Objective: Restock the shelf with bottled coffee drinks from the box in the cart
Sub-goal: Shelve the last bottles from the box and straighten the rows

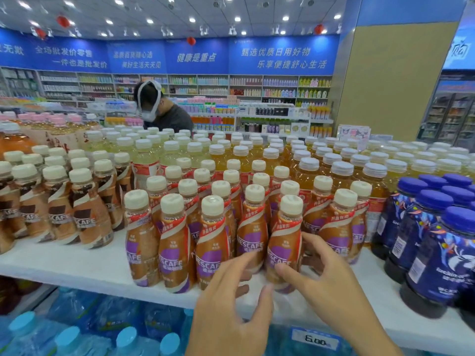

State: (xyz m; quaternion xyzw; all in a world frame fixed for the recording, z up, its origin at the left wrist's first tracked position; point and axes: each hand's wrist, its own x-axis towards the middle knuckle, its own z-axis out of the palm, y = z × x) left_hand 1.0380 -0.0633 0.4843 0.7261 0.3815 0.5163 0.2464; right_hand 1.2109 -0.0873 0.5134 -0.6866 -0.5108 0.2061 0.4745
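I see my left hand (228, 299) and right hand (331, 286) low in the middle, fingers spread, around one purple-label Nescafé bottle (284, 242) but not gripping it. It stands near the white shelf (77, 263) front edge. Bare shelf lies lower left. Blue-capped bottles (434, 253) crowd the right.

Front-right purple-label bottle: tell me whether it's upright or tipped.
Upright: the bottle stands on the shelf, cap on top, level with its neighbours.
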